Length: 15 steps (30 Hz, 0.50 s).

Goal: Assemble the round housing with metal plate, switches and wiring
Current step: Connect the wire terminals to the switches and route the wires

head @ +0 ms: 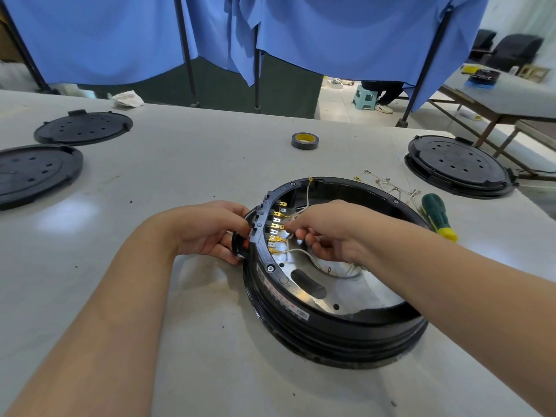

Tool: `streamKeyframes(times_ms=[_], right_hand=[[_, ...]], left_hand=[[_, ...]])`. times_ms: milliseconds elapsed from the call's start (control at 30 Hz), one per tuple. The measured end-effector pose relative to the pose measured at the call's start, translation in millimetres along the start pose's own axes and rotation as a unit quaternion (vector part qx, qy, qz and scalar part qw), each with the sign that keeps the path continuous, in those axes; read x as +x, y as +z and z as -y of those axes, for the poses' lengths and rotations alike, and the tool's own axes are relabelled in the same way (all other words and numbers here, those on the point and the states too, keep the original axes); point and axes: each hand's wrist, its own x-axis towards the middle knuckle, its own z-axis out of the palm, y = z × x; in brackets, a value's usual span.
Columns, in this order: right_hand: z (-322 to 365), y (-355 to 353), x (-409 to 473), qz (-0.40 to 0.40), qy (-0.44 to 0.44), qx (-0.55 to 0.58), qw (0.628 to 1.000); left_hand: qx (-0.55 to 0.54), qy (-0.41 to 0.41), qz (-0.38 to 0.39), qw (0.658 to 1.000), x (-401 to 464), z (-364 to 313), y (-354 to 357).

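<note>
1. Nearest the camera, two bare forearms reach forward over a pale table (186, 341) toward a black round housing (331, 332) that sits open side up, right of centre.
2. Inside the housing a shiny metal plate (355, 293) lies flat on the bottom, with a dark oblong slot and small holes in it.
3. The left hand (210, 230) is on the outside of the housing's left wall — its fingers are curled round a black switch part with an orange spot (242, 245) and hold it against the rim.
4. The right hand (325, 233) reaches inside the housing; its fingertips are pinched together on a white wire (296, 251) just beside a row of brass terminals (276, 228) along the inner wall.
5. A green-handled screwdriver with a yellow end (437, 216) lies just right of the housing, near a loose bundle of thin wires (388, 183).
6. Farther off — a roll of dark tape (304, 140) at table centre, two black perforated lids (83, 127) at the left, and another black round unit (458, 165) at the right.
7. Behind the table hang blue cloths (331, 34) on dark poles.
</note>
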Motion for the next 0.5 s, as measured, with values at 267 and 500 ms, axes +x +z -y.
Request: streamKeyframes(times_ms=[267,500], right_hand=[[-0.9,4.9,1.5,-0.01,0.01,0.031,0.999],[-0.4,9.9,0.3,-0.021,0.016,0.044,0.999]], left_hand=[[0.002,-0.001,-0.008,1.0,0.0,-0.3,1.3],[0.002,0.001,-0.008,1.0,-0.6,-0.1,1.3]])
